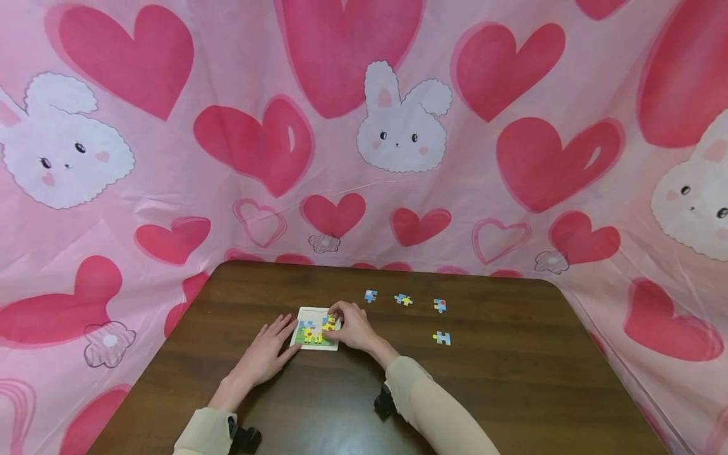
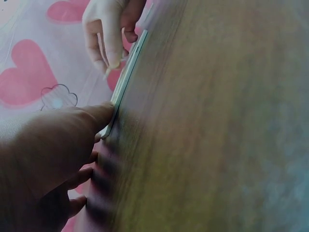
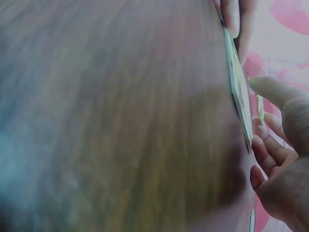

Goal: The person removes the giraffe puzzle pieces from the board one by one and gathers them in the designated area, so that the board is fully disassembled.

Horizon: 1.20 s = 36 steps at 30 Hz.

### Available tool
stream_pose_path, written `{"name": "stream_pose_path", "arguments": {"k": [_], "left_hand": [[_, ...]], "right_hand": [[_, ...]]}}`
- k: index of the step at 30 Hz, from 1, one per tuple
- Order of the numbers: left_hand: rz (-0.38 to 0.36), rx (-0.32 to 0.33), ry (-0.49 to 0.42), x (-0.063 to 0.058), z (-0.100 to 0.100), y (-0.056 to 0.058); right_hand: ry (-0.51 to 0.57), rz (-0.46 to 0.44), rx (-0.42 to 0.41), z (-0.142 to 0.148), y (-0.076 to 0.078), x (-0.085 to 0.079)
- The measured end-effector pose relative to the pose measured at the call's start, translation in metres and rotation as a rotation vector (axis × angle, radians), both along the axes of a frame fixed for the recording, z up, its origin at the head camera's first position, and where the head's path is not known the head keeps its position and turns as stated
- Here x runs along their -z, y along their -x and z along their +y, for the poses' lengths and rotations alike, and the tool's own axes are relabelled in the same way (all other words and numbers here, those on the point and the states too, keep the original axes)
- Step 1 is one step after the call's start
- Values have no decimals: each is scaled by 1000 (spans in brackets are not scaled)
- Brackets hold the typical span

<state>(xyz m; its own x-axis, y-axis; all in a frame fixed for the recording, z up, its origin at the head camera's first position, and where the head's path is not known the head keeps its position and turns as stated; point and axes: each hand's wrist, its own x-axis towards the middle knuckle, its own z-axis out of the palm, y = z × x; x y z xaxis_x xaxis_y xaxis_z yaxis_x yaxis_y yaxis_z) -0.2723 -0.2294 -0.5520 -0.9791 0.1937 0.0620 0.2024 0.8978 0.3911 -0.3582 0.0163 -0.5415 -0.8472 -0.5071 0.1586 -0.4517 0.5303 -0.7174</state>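
Observation:
A small square puzzle board (image 1: 311, 313) with a pale rim lies on the table. Green, yellow and blue pieces fill its lower part, and the upper part shows bare backing. My left hand (image 1: 264, 355) lies along the board's left side with fingers extended; its thumb touches the near left edge. Over the board's right side, my right hand (image 1: 354, 325) pinches a puzzle piece (image 3: 260, 110), shown edge-on and slightly raised off the board in the right wrist view. In the head view the fingers partly cover this piece, which appears yellow and blue.
Right of the board lie several loose puzzle pieces: a blue one (image 1: 371, 296), a blue-yellow one (image 1: 403, 300), one with a red spot (image 1: 440, 306) and a nearer blue-yellow one (image 1: 442, 338). The brown table (image 1: 512, 379) meets a pink heart-and-rabbit curtain (image 1: 341, 158) behind.

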Motion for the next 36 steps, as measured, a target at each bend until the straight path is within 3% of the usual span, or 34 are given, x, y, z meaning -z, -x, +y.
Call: {"name": "stream_pose_path", "arguments": {"k": [12, 17, 29, 36], "left_hand": [[18, 6, -3, -1, 1, -3], [26, 6, -4, -1, 2, -4], [33, 7, -6, -1, 2, -2], [15, 3, 0, 0, 3, -2]], "right_hand": [[225, -70, 28, 31, 3, -9], [268, -52, 64, 49, 2, -15], [257, -18, 157, 111, 3, -18], [162, 44, 212, 139, 2, -11]]}}
